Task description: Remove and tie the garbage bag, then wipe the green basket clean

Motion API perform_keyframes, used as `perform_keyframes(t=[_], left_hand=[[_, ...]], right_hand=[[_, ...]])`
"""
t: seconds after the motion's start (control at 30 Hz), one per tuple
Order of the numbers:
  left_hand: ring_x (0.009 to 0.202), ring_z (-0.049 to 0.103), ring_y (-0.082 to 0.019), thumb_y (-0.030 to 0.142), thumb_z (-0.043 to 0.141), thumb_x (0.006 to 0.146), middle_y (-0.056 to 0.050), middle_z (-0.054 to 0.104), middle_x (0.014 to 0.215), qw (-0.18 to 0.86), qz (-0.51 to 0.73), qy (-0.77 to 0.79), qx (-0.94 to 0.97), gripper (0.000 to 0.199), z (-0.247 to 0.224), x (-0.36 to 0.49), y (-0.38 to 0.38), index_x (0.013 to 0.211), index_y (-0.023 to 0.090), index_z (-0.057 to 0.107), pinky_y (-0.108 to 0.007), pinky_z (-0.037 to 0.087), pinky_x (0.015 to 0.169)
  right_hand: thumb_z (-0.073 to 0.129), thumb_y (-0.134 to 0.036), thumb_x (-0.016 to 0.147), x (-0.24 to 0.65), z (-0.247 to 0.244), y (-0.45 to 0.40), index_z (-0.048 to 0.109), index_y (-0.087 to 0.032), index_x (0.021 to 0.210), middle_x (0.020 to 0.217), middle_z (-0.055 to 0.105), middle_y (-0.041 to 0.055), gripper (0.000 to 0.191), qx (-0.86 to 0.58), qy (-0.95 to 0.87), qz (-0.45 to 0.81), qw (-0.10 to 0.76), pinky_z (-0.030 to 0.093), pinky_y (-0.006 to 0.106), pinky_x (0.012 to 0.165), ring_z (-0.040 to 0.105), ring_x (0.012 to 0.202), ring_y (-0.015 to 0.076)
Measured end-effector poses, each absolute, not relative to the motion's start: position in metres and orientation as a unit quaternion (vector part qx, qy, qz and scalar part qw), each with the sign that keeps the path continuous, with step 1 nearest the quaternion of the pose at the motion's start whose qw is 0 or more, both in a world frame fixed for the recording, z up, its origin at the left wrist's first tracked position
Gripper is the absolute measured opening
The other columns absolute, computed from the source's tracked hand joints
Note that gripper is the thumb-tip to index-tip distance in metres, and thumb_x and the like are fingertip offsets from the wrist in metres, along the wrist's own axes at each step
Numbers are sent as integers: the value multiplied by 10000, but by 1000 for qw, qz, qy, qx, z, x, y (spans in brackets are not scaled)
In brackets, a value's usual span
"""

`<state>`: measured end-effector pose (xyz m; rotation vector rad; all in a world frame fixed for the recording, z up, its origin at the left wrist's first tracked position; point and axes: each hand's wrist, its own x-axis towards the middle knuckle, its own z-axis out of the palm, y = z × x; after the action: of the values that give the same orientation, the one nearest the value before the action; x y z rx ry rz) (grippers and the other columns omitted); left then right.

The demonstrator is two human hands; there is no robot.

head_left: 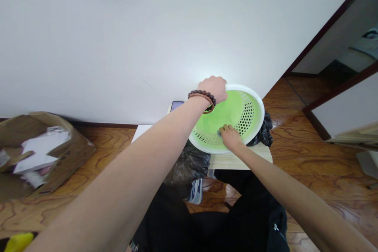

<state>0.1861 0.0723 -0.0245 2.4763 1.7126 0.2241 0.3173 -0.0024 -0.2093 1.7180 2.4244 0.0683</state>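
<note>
A round plastic basket [259,126], green inside with a white rim and rows of holes, sits tilted on a small light wooden table [230,162]. My left hand [213,87], with a beaded bracelet at the wrist, is closed around the basket's far left rim. Inside the basket, near its front side, my right hand [232,138] has its fingers curled together. A small greyish thing [219,133] shows at those fingertips, too small to name. Black plastic bags [193,161] lie around the basket, at its front left and right.
Behind the basket, by the wall, a phone [176,105] lies on the table, partly hidden by my left arm. An open cardboard box [72,147] with white packaging stands on the wooden floor at left. A doorway [321,63] is at right.
</note>
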Motion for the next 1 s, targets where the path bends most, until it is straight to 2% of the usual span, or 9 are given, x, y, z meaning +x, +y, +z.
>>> perform_keyframes(t=[0.23,0.57,1.0], left_hand=[[857,587,-221,236,499,697,-105,628,940,66,69,575,813,371,-23,186,71,1045,209,625,-323,459,706],[844,602,-243,241,482,701,-119,632,957,62,75,560,823,361,-23,186,71,1027,191,629,-341,472,690],[879,589,-262,246,493,714,-139,619,963,80,85,556,823,348,-25,189,71,1024,161,628,-370,464,714]], right_hand=[[366,-66,845,317,-210,-3,550,-122,1030,1022,529,144,267,577,812,21,87,434,311,746,472,984,237],[362,-64,845,314,-205,-2,546,-132,1042,1038,523,145,278,567,816,14,114,445,310,735,476,990,235],[347,-92,865,316,-210,-2,541,-131,1032,1030,515,140,258,583,805,24,107,448,311,737,473,978,236]])
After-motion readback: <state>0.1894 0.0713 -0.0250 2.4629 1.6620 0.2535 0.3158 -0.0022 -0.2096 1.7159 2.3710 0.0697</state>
